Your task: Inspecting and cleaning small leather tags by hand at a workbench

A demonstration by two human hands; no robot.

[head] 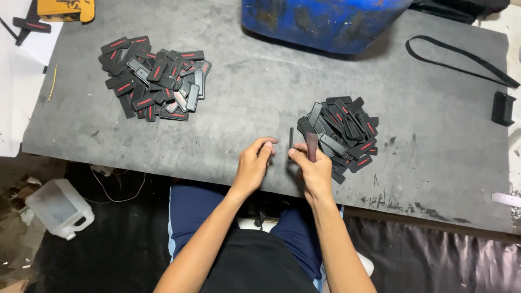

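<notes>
Right hand (316, 169): grip closed on one dark flat strip (312, 146), long axis upright, pointing away from the body. Left hand (254, 165): fingers pinched narrow, nothing visibly held, just left of the strip. A thin black piece (291, 138) stands between both hands. Near pile of black tags (343, 133) lies immediately right of the right hand; far pile (152, 81) lies well apart, upper left on the grey surface (244, 97)

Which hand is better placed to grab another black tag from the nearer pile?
Probably the right hand: it sits right beside the nearer pile, though it holds a strip. The left hand is farther away.
</notes>
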